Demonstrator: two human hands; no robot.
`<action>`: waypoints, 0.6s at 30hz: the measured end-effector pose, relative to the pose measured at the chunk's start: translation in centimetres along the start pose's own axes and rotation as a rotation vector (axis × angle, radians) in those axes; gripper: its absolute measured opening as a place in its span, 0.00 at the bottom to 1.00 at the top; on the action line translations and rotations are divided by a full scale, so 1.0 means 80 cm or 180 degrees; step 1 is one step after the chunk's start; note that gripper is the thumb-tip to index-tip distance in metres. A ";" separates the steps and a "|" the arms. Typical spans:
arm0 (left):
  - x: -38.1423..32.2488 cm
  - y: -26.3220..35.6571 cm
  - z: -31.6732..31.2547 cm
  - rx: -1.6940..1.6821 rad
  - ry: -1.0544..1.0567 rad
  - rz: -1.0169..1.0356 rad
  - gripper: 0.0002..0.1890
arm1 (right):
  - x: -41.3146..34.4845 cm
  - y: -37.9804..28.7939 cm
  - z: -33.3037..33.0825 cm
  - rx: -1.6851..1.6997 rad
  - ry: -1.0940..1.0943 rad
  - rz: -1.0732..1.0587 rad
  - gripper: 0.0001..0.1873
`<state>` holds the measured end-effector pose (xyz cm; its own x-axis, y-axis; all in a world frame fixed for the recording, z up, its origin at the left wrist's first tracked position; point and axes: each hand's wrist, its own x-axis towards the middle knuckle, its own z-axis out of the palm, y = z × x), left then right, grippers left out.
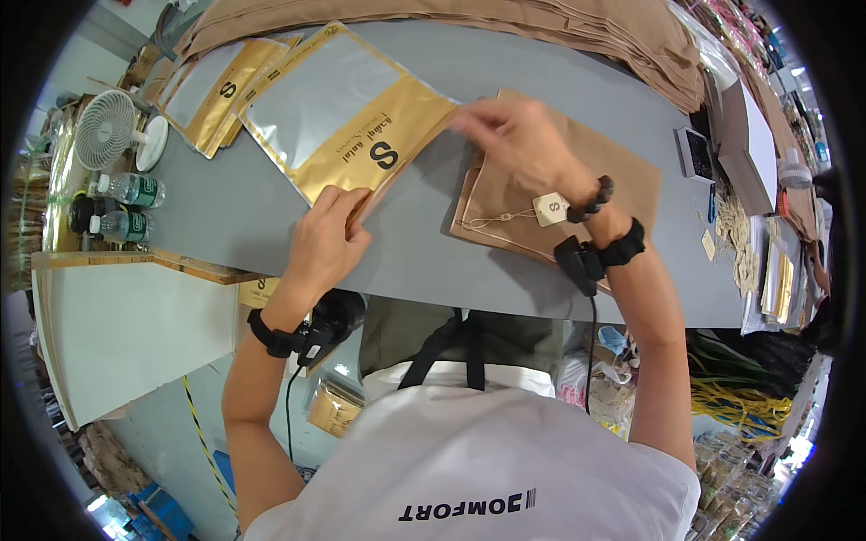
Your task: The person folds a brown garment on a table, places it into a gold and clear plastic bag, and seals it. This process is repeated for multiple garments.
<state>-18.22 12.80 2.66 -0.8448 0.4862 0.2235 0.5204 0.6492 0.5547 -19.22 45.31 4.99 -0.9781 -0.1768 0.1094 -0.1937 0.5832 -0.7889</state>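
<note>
A gold-and-clear plastic packaging bag (325, 108), printed with black writing, lies slanted on the grey table. My left hand (328, 233) grips its near gold edge between thumb and fingers. At the bag's right corner is my right hand (521, 142), its fingertips blurred, so whether they pinch the edge is unclear. Under my right forearm rests a folded brown cloth (500, 182), partly covered by that hand and wrist. A square cream hang tag (551, 209) on a looped string lies over the cloth, close to my right wrist.
More gold bags (220, 95) are stacked at the left. A long pile of brown fabric (460, 17) lines the far edge. A white fan (108, 128) and two water bottles (135, 189) stand left. At the right are a white box (747, 149) and strung tags (734, 230).
</note>
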 end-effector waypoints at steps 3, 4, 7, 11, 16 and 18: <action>0.016 0.007 0.008 0.0191 -0.0074 -0.0027 0.14 | 0.008 0.029 -0.040 -0.1717 0.0954 0.0231 0.23; 0.024 0.008 0.011 0.0271 -0.0054 -0.0030 0.14 | 0.008 0.038 -0.049 -0.2007 0.0813 0.0373 0.25; 0.052 0.009 0.023 0.0336 -0.0180 -0.0282 0.12 | 0.011 0.059 -0.060 -0.2211 0.0279 0.1120 0.31; 0.083 0.010 0.039 0.0108 -0.0182 -0.0322 0.09 | 0.012 0.065 -0.055 -0.1426 -0.0184 0.1539 0.28; 0.087 0.025 0.056 -0.0421 -0.0371 -0.0502 0.11 | -0.018 0.039 0.000 -0.0902 0.0253 0.0065 0.16; 0.078 0.033 0.063 -0.0537 -0.0498 -0.0464 0.11 | -0.033 0.029 0.023 -0.0411 0.0455 -0.0387 0.14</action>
<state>-21.50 20.50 1.45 -0.8729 0.4877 0.0122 0.3554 0.6186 0.7007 -16.97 45.67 1.80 -0.9460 -0.1431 0.2907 -0.3097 0.6629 -0.6817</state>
